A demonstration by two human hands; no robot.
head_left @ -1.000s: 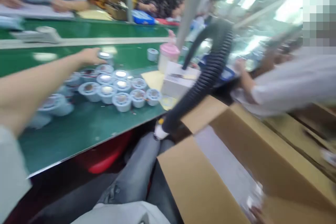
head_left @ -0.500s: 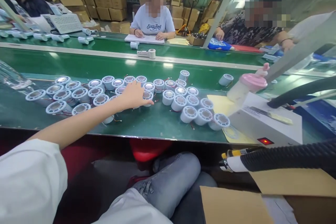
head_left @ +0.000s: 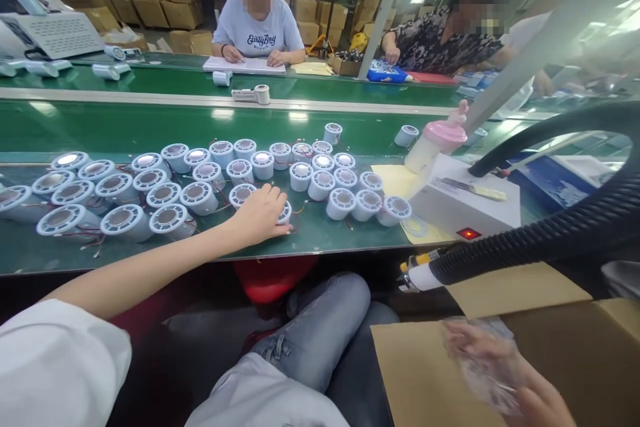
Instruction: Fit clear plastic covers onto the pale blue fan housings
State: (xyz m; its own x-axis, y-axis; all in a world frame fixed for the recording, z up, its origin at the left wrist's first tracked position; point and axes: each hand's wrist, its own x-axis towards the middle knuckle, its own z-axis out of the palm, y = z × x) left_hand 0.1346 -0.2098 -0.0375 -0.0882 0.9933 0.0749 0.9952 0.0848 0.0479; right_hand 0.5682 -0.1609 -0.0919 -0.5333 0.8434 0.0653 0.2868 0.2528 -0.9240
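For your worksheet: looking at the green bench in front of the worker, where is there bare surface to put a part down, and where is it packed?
Bare green bench runs along the near edge, between the left hand and the white box with the red light. The belt strip behind the parts is also bare. The round white parts crowd the middle, from the far left to the yellow sheet.

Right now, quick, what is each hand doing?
Left hand: fingers curled over a small white round part on the green table.
Right hand: blurred, on a clear plastic bag; grip cannot be told.
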